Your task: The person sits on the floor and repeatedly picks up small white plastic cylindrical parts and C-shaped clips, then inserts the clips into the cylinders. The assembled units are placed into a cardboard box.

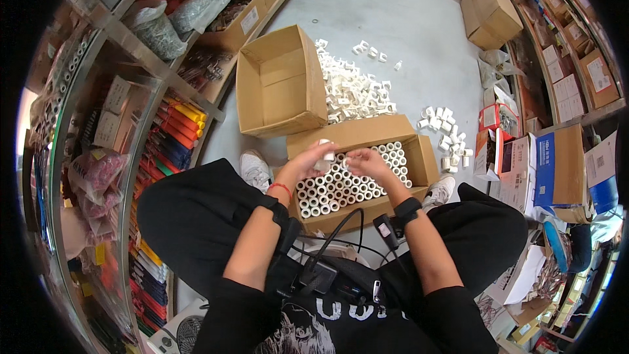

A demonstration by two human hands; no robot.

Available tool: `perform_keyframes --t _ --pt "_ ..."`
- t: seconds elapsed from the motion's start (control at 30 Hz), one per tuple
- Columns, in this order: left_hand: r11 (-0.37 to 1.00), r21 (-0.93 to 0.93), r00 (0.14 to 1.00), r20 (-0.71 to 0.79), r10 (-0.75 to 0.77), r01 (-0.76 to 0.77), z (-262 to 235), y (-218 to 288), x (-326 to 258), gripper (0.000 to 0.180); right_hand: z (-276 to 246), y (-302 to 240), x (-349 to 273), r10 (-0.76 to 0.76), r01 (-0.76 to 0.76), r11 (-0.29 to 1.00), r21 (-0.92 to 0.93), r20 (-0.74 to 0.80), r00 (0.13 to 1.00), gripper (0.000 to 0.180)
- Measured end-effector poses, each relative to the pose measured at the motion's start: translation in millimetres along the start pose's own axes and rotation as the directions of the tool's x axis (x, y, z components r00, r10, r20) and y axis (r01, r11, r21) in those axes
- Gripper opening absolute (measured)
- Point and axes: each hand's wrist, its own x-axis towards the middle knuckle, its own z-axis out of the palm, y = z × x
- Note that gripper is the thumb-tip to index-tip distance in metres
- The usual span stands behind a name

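Down in the head view, a person sits with knees spread around a shallow cardboard box [419, 157] on the grey floor, its bottom filling with white short pipe fittings [341, 187] stood on end in tight rows. Just above the near-left part of that box, the left hand [303, 162] is closed around one white fitting [324, 155], gripping it between thumb and fingers with the piece upright. The right hand [367, 160] hovers close beside it over the middle of the box, fingers curled and pinched together at the tips — whether they hold a second small piece I cannot tell. Beyond the box's far wall lies a loose heap of white clips [350, 88], and left of that heap an empty open carton [278, 82] tilts toward the person. A smaller scatter of white fittings [445, 134] lies off the box's right corner. To do this well, I judge the held piece should go down vertical, open end up, snug against the last one in its row, so the rows stay straight and no gaps are wasted — the free hand can steady the neighbours. Metal shelving [151, 72] with bagged hardware runs along the left of the box.
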Motion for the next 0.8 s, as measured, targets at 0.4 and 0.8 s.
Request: perform_keyframes --t 0.4,0.8 --pt "0.982 0.147 0.993 0.008 -0.118 0.115 -32.6 -29.3 14.3 0.033 16.5 86.4 14.8 0.009 0.077 0.812 -0.579 0.144 0.99 0.027" --pt "0.986 0.131 0.995 0.006 -0.102 0.1 -35.8 -29.2 18.4 0.038 26.1 90.1 16.3 0.012 0.104 0.832 -0.546 0.205 0.979 0.027"
